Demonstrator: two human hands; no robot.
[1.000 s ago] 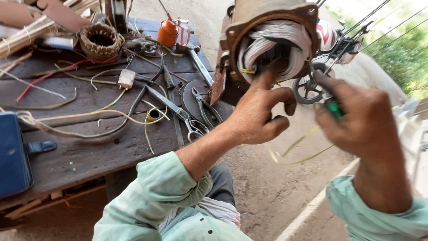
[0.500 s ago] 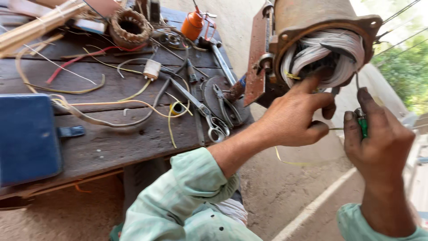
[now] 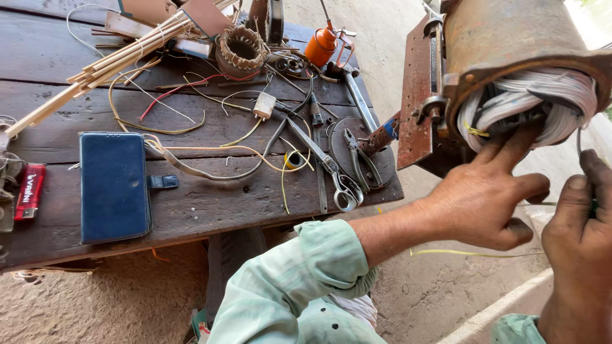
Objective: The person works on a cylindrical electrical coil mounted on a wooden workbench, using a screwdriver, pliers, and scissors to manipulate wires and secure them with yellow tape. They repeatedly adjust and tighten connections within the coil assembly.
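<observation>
A rusty motor housing [image 3: 510,38] stands at the table's right end, its open end showing white windings [image 3: 548,95] tied with a yellow band. My left hand [image 3: 491,197] reaches up to it, two fingertips pressed on the lower edge of the windings and the other fingers curled, holding nothing. My right hand [image 3: 580,248] is at the right edge, closed on a green-handled tool [image 3: 594,207] whose thin shaft points up toward the windings. A loose yellow wire [image 3: 472,253] runs below my left hand.
The dark wooden table [image 3: 191,204] carries a blue wallet case [image 3: 113,185], a red lighter [image 3: 29,191], scissors [image 3: 341,185], pliers [image 3: 357,159], an orange oil can [image 3: 320,44], a copper coil [image 3: 241,48], bundled sticks [image 3: 127,54] and loose wires. Sandy ground lies below.
The view has swung left and closer, showing more of the table. My left hand stays on the windings. My right hand has dropped lower toward the right edge with the tool.
</observation>
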